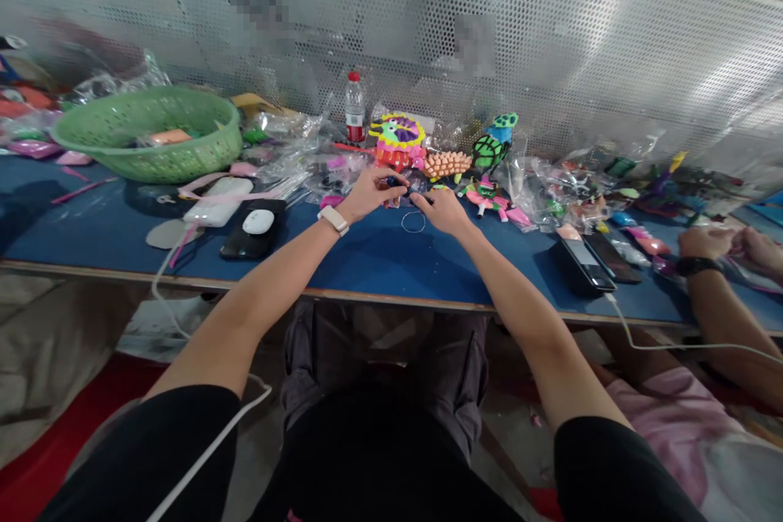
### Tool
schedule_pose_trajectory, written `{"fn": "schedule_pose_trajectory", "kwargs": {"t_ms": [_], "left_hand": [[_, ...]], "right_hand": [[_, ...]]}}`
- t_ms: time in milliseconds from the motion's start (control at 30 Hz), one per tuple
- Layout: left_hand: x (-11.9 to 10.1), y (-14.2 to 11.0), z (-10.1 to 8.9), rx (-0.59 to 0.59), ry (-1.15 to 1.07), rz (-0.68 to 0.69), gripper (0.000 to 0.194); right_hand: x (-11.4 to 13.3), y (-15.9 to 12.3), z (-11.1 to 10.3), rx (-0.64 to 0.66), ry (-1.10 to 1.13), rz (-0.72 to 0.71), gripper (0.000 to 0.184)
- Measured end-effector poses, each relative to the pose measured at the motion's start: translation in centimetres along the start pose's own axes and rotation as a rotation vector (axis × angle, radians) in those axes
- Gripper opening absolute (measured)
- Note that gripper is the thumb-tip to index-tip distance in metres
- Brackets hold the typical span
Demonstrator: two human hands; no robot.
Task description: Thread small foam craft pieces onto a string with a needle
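Observation:
My left hand (370, 194), with a pale band on its wrist, pinches a small dark blue piece (392, 180) that looks like soft clay. Close beside it, my right hand (445, 210) has its fingertips pressed together around something small and dark that I cannot make out. The fingertips of the two hands nearly meet above the blue table (391, 261). A thin pale ring (413, 222) lies under them. Just beyond stand colourful clay figures: a yellow-rimmed one (397, 134), a spiky orange one (449, 165), a green and blue one (493, 145) and a pink and green one (488, 196).
A green basket (152, 163) stands at left, near a white power bank (218, 202) and a black phone (254, 230). A red-capped bottle (355, 110) stands behind. Clear plastic bags line the perforated metal panel (428, 8). At right are a black device (582, 265) and another person's hands (706, 243).

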State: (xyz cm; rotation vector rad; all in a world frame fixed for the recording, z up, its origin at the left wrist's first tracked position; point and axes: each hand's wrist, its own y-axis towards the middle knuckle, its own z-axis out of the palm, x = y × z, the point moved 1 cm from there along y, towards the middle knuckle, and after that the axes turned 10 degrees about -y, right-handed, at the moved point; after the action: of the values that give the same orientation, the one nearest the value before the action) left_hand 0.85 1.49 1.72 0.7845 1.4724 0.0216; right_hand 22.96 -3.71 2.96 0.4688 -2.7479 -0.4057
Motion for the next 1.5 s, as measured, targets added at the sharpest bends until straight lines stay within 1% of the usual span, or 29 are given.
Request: {"fn": "schedule_pose_trajectory", "kwargs": {"t_ms": [167, 267, 367, 467, 567, 667, 900, 1033, 1100, 1167, 1300, 1500], "left_hand": [[0.2, 0.3, -0.2, -0.071, 0.090, 0.112, 0.036], [0.2, 0.4, -0.3, -0.062, 0.116, 0.159, 0.032], [0.0, 0.2, -0.1, -0.034, 0.140, 0.172, 0.032], [-0.3, 0.0, 0.2, -0.010, 0.155, 0.215, 0.032], [-0.6, -0.2, 0.4, -0.026, 0.203, 0.252, 0.030], [-0.7, -0.2, 0.3, -0.031, 0.240, 0.250, 0.027], [-0.6, -0.2, -0.2, 0.002, 0.247, 0.237, 0.012], [-0.4, -0.2, -0.1, 0.017, 0.234, 0.164, 0.018], [-0.3, -0.1, 0.0, 0.010, 0.225, 0.133, 0.022], [0.0, 0.0, 0.1, -0.003, 0.214, 0.110, 0.023], [0.2, 0.0, 0.4, -0.007, 0.216, 0.112, 0.018], [-0.5, -0.4, 0.8, 0.019, 0.195, 0.148, 0.011]], "right_hand": [[0.0, 0.1, 0.1, 0.023, 0.025, -0.022, 0.065], [-0.1, 0.1, 0.0, 0.048, 0.040, -0.036, 0.063], [-0.4, 0.0, -0.3, 0.064, 0.041, -0.064, 0.059], [-0.9, -0.1, -0.8, 0.043, -0.003, -0.071, 0.054], [-1.2, 0.0, -0.9, 0.003, -0.061, -0.048, 0.052], [-1.3, 0.1, -0.6, 0.000, -0.094, -0.050, 0.052], [-1.3, 0.1, -0.2, 0.068, -0.080, -0.088, 0.050], [-1.4, 0.1, -0.2, 0.079, -0.085, -0.098, 0.050], [-1.5, 0.1, -0.1, 0.080, -0.091, -0.095, 0.052], [-1.6, 0.1, 0.1, 0.084, -0.091, -0.089, 0.056], [-1.9, 0.1, 0.2, 0.097, -0.067, -0.082, 0.061], [-2.1, 0.1, 0.2, 0.107, -0.036, -0.085, 0.057]]}}
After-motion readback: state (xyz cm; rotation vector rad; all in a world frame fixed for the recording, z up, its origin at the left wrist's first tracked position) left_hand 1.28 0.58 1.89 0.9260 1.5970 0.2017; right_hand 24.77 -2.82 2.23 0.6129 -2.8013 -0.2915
